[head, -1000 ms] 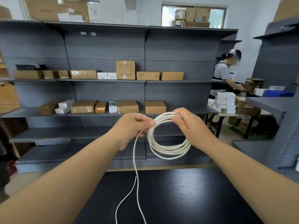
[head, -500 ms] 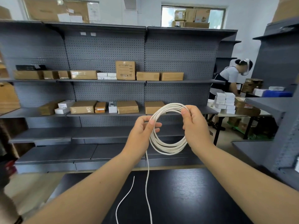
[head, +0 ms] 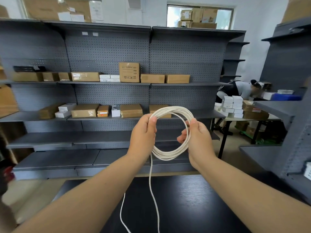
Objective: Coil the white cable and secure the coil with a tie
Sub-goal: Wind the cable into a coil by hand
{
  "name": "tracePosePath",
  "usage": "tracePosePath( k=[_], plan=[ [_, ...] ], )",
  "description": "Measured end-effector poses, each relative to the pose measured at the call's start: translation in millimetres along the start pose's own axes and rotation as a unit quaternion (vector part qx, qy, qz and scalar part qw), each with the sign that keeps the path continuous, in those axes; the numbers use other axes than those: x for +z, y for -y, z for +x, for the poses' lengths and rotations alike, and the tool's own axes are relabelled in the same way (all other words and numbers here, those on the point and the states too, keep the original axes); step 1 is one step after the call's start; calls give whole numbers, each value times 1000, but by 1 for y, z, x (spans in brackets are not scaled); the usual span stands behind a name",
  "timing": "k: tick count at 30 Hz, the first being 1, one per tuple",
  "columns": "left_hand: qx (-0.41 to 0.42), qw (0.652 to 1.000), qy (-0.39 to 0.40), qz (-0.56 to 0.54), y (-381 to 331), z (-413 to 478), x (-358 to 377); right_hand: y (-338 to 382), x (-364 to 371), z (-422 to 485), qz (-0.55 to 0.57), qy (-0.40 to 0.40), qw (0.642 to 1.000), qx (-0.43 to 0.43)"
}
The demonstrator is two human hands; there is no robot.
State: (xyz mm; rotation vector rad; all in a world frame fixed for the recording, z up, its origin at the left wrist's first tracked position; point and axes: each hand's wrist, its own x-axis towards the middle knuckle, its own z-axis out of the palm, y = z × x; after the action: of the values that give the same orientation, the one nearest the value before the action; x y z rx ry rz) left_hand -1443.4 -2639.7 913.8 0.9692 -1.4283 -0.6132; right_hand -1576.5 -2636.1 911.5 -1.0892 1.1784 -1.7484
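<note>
Nearest, the dark desk (head: 193, 207) is seen. Over it two loose strands of the white cable (head: 152, 190) hang down and run out at the lower edge of the view; where they end cannot be told. Above the desk the coil (head: 170, 154) is held up in the air between both hands, with several turns lying together in one ring. Its upper left side is pinched by the left hand (head: 143, 133), with the thumb laid on the front. Its right side is gripped by the right hand (head: 199, 140), the fingers (head: 182, 138) being bent round the strands from behind.

The coiling is judged to be well advanced but not finished, since loose cable is left to be wound on. No tie is seen anywhere, so the securing is not yet begun.

Behind, grey shelves (head: 107, 52) with cardboard boxes (head: 129, 72) are seen, and far to the right another person (head: 242, 89) is bent forward.
</note>
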Motion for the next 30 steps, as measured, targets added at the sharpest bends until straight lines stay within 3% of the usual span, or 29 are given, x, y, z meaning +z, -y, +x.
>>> tracePosePath(
  k=[6,10,12,15,18,23,27,30],
  plan=[
    [80,983,24,164,-10,19,-22,0,-15,14,-87,178,978,66],
    [138,950,76,269,-18,29,-33,16,-18,19,-254,190,945,-85],
    [160,936,116,292,-21,31,-34,27,-14,20,-279,240,919,-142],
    [178,917,148,325,-25,32,-35,36,-8,23,-345,307,874,-149],
    [188,903,167,349,-25,32,-35,39,-6,24,-391,320,849,-153],
    [183,906,185,334,-22,31,-33,40,-4,15,-420,321,836,-149],
    [61,961,196,184,-23,27,-29,45,-4,14,-442,309,819,-196],
    [-43,975,214,47,-19,25,-29,49,-9,15,-433,300,828,-192]
  ],
)
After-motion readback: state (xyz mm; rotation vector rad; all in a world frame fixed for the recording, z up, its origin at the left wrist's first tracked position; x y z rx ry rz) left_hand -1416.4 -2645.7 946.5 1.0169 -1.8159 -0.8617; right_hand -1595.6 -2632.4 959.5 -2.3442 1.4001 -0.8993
